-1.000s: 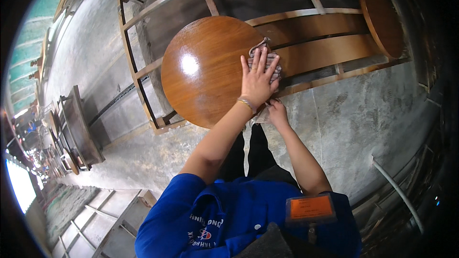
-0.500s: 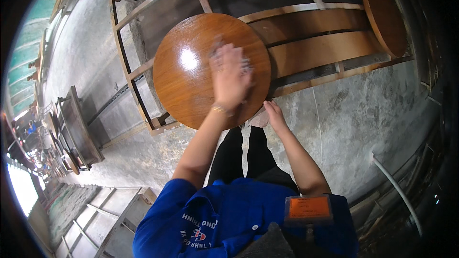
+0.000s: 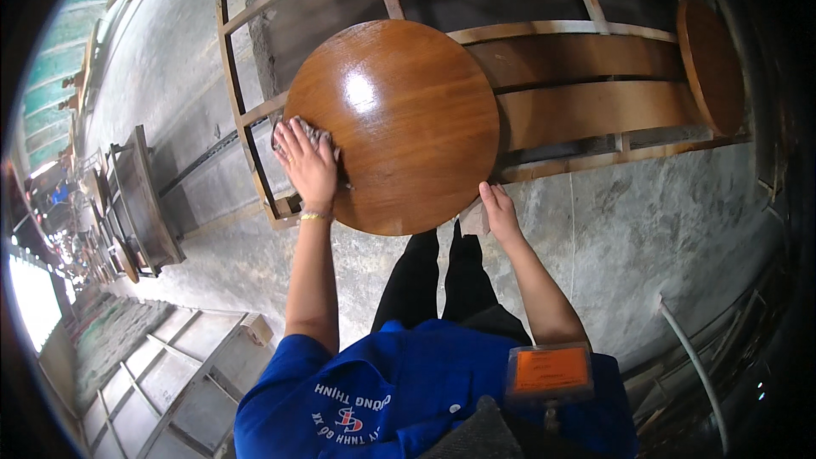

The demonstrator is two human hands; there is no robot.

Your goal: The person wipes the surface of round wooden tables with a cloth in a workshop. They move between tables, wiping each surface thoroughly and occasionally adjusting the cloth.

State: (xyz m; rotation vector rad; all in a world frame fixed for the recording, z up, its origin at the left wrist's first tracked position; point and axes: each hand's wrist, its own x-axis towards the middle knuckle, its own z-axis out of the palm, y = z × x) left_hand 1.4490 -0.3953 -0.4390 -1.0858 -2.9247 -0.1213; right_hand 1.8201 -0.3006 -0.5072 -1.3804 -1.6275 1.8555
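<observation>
A round wooden tabletop [image 3: 408, 127], brown and glossy with a bright reflection, lies in front of me on a wooden frame. At its left edge, my left hand [image 3: 308, 166] presses a crumpled grey rag [image 3: 320, 138] against the surface, the fingers stretched over the cloth. Part of the rag is hidden under the palm. My right hand [image 3: 500, 211] grips the near right rim, with the thumb near the top edge and the other fingers partly hidden. Just below that rim shows a beige patch [image 3: 473, 221] that I cannot make out.
A slatted wooden rack [image 3: 246, 115] supports the tabletop, with curved brown boards [image 3: 595, 109] to the right. Another round wooden panel [image 3: 711, 66] leans at its far right end. Concrete floor [image 3: 625, 212] surrounds my legs; a grey pipe [image 3: 699, 365] stands at lower right.
My left hand has swept the rag from the middle of the tabletop to its left edge. My right hand stays at the near right rim. The view has shifted slightly.
</observation>
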